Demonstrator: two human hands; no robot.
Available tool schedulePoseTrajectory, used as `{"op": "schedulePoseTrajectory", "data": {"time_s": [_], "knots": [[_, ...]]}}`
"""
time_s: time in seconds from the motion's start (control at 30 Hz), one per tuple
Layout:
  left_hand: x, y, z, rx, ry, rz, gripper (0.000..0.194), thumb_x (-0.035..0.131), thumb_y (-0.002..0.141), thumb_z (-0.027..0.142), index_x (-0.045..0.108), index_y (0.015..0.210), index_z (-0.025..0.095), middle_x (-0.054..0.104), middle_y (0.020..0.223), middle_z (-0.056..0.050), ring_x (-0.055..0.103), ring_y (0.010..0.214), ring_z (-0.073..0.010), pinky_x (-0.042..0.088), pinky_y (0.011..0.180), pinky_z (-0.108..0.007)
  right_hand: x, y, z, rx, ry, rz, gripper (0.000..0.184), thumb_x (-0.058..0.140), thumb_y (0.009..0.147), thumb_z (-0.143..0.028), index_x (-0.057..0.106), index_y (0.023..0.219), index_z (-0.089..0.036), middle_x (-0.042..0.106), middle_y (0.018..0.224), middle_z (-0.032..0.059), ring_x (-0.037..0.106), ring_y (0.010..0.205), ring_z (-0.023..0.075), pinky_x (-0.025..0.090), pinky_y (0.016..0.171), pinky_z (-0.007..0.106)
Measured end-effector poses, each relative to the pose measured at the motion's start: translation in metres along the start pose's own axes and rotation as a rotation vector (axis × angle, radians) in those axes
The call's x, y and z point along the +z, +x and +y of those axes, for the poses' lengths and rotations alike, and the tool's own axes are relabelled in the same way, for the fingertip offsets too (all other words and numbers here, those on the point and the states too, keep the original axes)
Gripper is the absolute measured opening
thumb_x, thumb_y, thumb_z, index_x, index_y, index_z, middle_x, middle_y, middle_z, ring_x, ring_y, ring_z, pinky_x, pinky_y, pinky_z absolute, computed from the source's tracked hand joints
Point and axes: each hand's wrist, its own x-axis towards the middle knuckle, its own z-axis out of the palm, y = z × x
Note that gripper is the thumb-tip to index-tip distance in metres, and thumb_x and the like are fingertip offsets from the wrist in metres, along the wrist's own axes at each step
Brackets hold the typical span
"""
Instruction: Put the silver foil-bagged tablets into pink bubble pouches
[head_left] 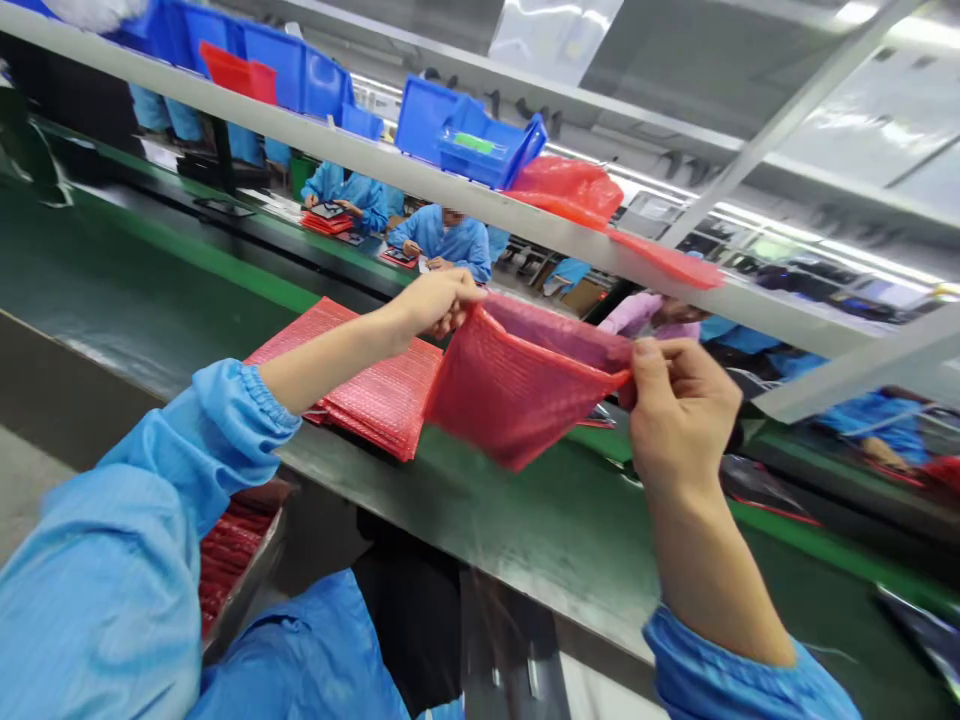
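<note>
A red bubble-wrap bag (517,385) hangs in the air between my hands, its mouth spread wide at the top. My left hand (442,302) pinches its upper left corner with closed fingers. At the opposite corner, my right hand (679,410) grips the rim between thumb and fingers. Below and left of the held bag lies a stack of flat red bubble-wrap bags (375,400) on the green worktop (480,510). Whether anything is inside the held bag cannot be seen.
Overhead, a white shelf rail (450,190) carries blue bins (469,130) and red plastic (566,190). By my left knee stands a box of red bags (236,550). Across the bench, co-workers in blue (442,240) handle flat items. A dark flat device (919,630) lies at right.
</note>
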Motion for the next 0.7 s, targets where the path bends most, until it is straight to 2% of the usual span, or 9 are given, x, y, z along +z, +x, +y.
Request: {"op": "schedulePoseTrajectory", "data": {"time_s": [0.1, 0.17, 0.2, 0.27, 0.33, 0.4, 0.5, 0.6, 0.7], "knots": [[-0.044, 0.005, 0.006, 0.118, 0.127, 0.023, 0.023, 0.059, 0.104, 0.021, 0.049, 0.085, 0.015, 0.058, 0.069, 0.005, 0.053, 0.054, -0.004, 0.042, 0.07, -0.025, 0.043, -0.009, 0.0, -0.199, -0.063, 0.081, 0.035, 0.066, 0.107, -0.05, 0.066, 0.087, -0.022, 0.055, 0.066, -0.0045, 0.048, 0.056, 0.013, 0.038, 0.058, 0.028], [-0.079, -0.005, -0.017, 0.18, 0.275, 0.016, 0.025, 0.066, 0.102, 0.031, 0.056, 0.088, 0.012, 0.063, 0.075, 0.002, 0.061, 0.064, -0.0088, 0.05, 0.077, -0.031, 0.072, -0.039, 0.015, -0.211, -0.075, 0.026, 0.03, 0.063, 0.109, -0.045, 0.069, 0.091, -0.021, 0.064, 0.072, -0.0018, 0.057, 0.063, 0.015, 0.047, 0.065, 0.03], [-0.094, -0.013, -0.038, 0.197, 0.361, 0.003, 0.03, 0.069, 0.1, 0.038, 0.061, 0.09, 0.011, 0.065, 0.078, 0.001, 0.065, 0.071, -0.012, 0.053, 0.082, -0.034, 0.087, -0.06, 0.027, -0.208, -0.06, -0.026, 0.028, 0.064, 0.108, -0.043, 0.07, 0.091, -0.021, 0.068, 0.077, 0.0003, 0.062, 0.067, 0.0169, 0.051, 0.069, 0.031], [-0.117, -0.04, -0.096, 0.192, 0.539, 0.02, 0.034, 0.065, 0.1, 0.045, 0.067, 0.091, 0.013, 0.07, 0.086, -0.004, 0.068, 0.084, -0.0189, 0.057, 0.092, -0.042, 0.113, -0.112, 0.056, -0.051, 0.005, -0.161, 0.025, 0.061, 0.108, -0.043, 0.073, 0.1, -0.022, 0.077, 0.091, 0.0047, 0.071, 0.081, 0.0219, 0.057, 0.078, 0.036], [-0.125, -0.078, -0.162, 0.174, 0.691, 0.112, 0.034, 0.064, 0.099, 0.045, 0.072, 0.111, 0.015, 0.075, 0.118, -0.012, 0.069, 0.116, -0.029, 0.052, 0.112, -0.054, 0.131, -0.171, 0.086, 0.13, 0.095, -0.302, 0.025, 0.058, 0.109, -0.044, 0.074, 0.119, -0.028, 0.079, 0.109, 0.0059, 0.075, 0.098, 0.0265, 0.061, 0.091, 0.042], [-0.114, -0.126, -0.225, 0.137, 0.78, 0.291, 0.04, 0.059, 0.102, 0.045, 0.07, 0.127, 0.016, 0.068, 0.143, -0.017, 0.061, 0.138, -0.0342, 0.044, 0.124, -0.06, 0.136, -0.225, 0.111, 0.282, 0.124, -0.385, 0.026, 0.061, 0.107, -0.047, 0.073, 0.126, -0.034, 0.079, 0.119, 0.0055, 0.075, 0.108, 0.0306, 0.061, 0.098, 0.048], [-0.075, -0.196, -0.289, 0.058, 0.764, 0.369, 0.031, 0.054, 0.109, 0.037, 0.068, 0.134, 0.023, 0.063, 0.151, -0.012, 0.06, 0.142, -0.0289, 0.049, 0.123, -0.053, 0.124, -0.271, 0.138, 0.533, 0.112, -0.316, 0.027, 0.061, 0.105, -0.054, 0.074, 0.118, -0.036, 0.079, 0.113, 0.006, 0.076, 0.103, 0.034, 0.062, 0.097, 0.053], [-0.033, -0.236, -0.311, 0.038, 0.766, 0.467, 0.029, 0.057, 0.109, 0.031, 0.065, 0.136, 0.026, 0.064, 0.15, -0.011, 0.062, 0.14, -0.0272, 0.053, 0.119, -0.05, 0.113, -0.26, 0.154, 0.653, 0.141, -0.267, 0.029, 0.065, 0.102, -0.057, 0.074, 0.117, -0.033, 0.078, 0.119, 0.0074, 0.074, 0.113, 0.0343, 0.059, 0.104, 0.053], [-0.008, -0.23, -0.319, 0.068, 0.802, 0.482, 0.031, 0.059, 0.108, 0.026, 0.064, 0.139, 0.024, 0.065, 0.15, -0.012, 0.062, 0.14, -0.0281, 0.051, 0.118, -0.049, 0.131, -0.211, 0.177, 0.682, 0.259, -0.29, 0.051, 0.073, 0.096, -0.062, 0.066, 0.137, -0.032, 0.071, 0.144, 0.0101, 0.065, 0.137, 0.0342, 0.054, 0.117, 0.054]]}}
